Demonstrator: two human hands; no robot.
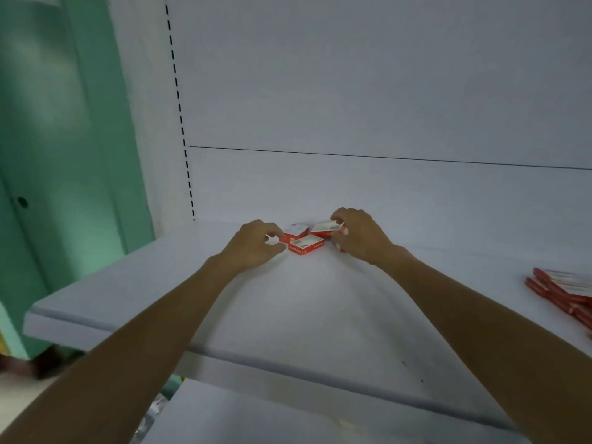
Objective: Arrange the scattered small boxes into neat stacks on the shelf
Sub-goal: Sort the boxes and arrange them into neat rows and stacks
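Shelf (128, 299): white, flat board.
Boxes (306, 245): small, red-and-white cardboard, clustered mid-shelf.
Right hand (358, 238): fingers clamped on tilted box (325, 228).
Left hand (253, 245): curled at cluster; grip unclear.

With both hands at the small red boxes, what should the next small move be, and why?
Probably lower the tilted box, pinched in the right hand, flat onto the front box lying between the hands; these boxes are not stacked yet, and the left hand could steady it.

red-and-white small boxes (306, 245), pale grey-white shelf (160, 283), mint green wall (64, 123)
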